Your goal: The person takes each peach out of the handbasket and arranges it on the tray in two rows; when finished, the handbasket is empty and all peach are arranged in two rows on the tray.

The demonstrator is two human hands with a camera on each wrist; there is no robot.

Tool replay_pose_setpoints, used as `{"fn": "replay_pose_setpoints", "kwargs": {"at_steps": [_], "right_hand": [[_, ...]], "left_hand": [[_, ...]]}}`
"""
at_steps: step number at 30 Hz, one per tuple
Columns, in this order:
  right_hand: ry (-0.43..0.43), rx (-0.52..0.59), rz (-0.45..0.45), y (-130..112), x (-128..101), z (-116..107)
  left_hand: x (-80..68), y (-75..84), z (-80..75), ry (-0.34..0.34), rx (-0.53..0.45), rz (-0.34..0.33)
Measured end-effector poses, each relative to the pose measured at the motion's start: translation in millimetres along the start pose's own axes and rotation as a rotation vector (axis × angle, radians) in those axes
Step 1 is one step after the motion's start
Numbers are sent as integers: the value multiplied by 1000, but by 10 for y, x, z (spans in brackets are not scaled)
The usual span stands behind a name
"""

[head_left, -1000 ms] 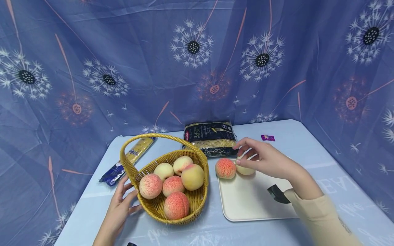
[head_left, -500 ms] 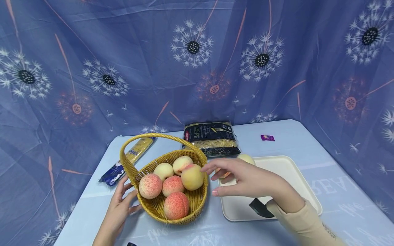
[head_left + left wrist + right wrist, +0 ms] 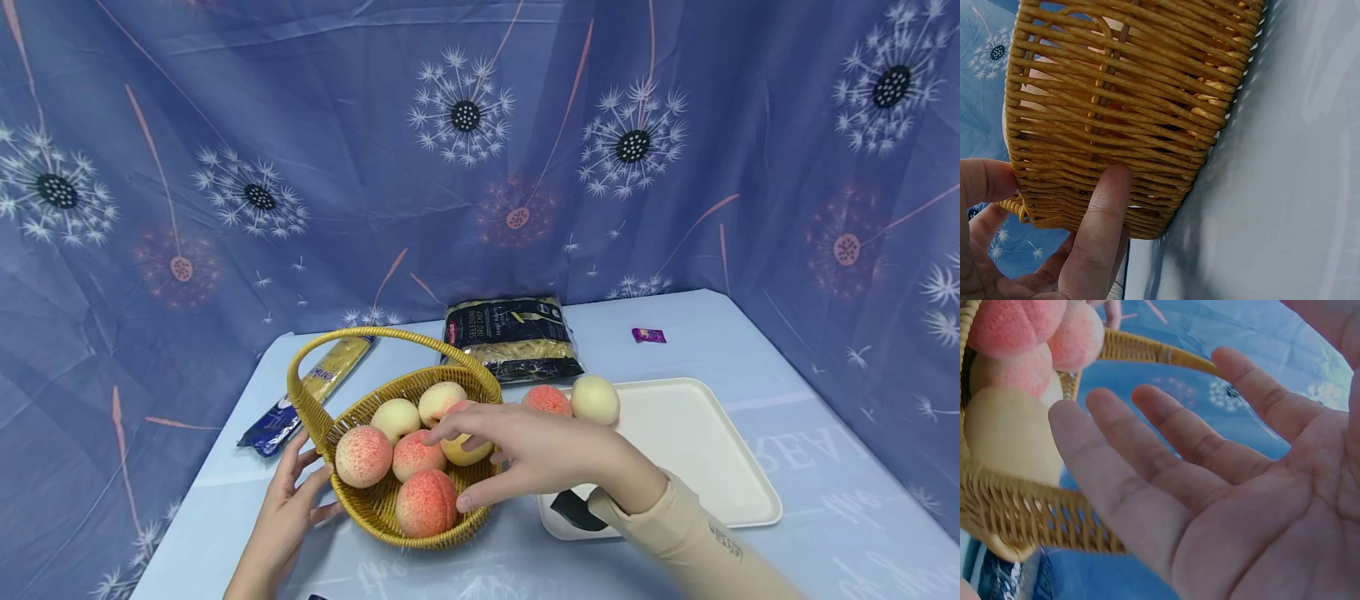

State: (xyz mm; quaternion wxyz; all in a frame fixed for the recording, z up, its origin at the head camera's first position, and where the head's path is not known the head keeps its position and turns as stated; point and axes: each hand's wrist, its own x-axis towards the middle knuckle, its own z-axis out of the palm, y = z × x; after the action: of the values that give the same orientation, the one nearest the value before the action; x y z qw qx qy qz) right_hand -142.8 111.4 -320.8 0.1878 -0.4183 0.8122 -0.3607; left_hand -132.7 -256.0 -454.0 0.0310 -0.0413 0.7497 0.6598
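your left hand [image 3: 288, 512] rested against the outer left wall of the wicker basket [image 3: 375, 500], its fingers [image 3: 1099, 231] straight and slightly apart, pressing the weave without curling round it. behind that hand lay a long spaghetti packet [image 3: 311, 392] on the table [image 3: 825, 492], near the far left edge. the basket stood at the front left of the table, handle upright, holding six peaches; the pale yellow peach [image 3: 463, 450] sat at the right side of the pile. your right hand [image 3: 528, 454] was over the basket's right rim, fingers [image 3: 1147, 481] spread and open, palm empty, fingertips at the yellow peach; whether they touched it could not be told. behind the basket lay a dark pasta bag [image 3: 513, 337]. right of the basket was a white tray [image 3: 697, 450], with a red peach [image 3: 547, 400] and a pale peach [image 3: 595, 399] touching each other at its far left corner. a small purple wrapper [image 3: 648, 335] lay well apart, behind the tray.
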Motion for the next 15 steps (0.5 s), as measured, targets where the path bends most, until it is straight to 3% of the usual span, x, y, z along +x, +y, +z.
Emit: {"fn": "replay_pose_setpoints", "kwargs": {"at_steps": [8,15], "right_hand": [[-77,-135,-83,63,315,159],[-148,-200,-35,121,496,252]], "left_hand": [[-5,4,-6,0,5,-9],[-1,15,7,-6,3,-3]]}}
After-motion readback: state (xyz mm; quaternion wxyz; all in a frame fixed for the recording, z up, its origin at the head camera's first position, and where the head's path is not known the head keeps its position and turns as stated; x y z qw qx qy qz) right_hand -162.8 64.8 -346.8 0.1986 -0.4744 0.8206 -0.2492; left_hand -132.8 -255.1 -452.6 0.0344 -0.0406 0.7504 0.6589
